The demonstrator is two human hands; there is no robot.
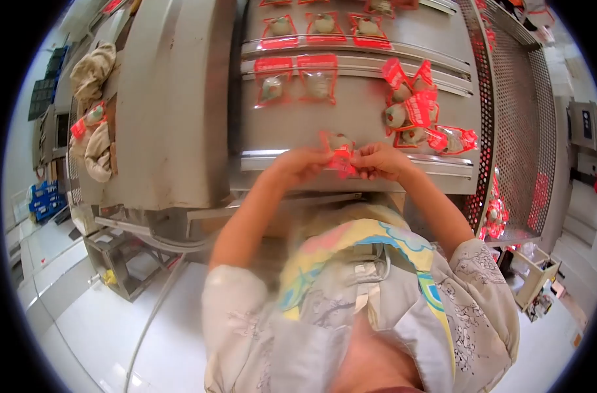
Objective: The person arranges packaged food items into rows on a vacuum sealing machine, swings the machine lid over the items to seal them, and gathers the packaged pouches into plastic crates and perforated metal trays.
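Note:
My left hand (301, 164) and my right hand (378, 161) grip a red-and-clear packet (341, 149) from both sides, just above the near metal bar. A pale round item shows through its clear part. Ahead of my hands, two similar packets (317, 80) lie side by side between metal bars. Right of them is a loose pile of red packets (413, 108), some overlapping. Both hands have their fingertips pressed on the packet's edges; the packet partly hides them.
Metal bars (357, 48) cross the steel surface. More packets (325, 25) lie in a row farther off. A large steel housing (167, 98) stands left, with cloths (98, 144) beyond it. A perforated metal tray (521, 131) borders the right, red packets (495, 216) along its near side.

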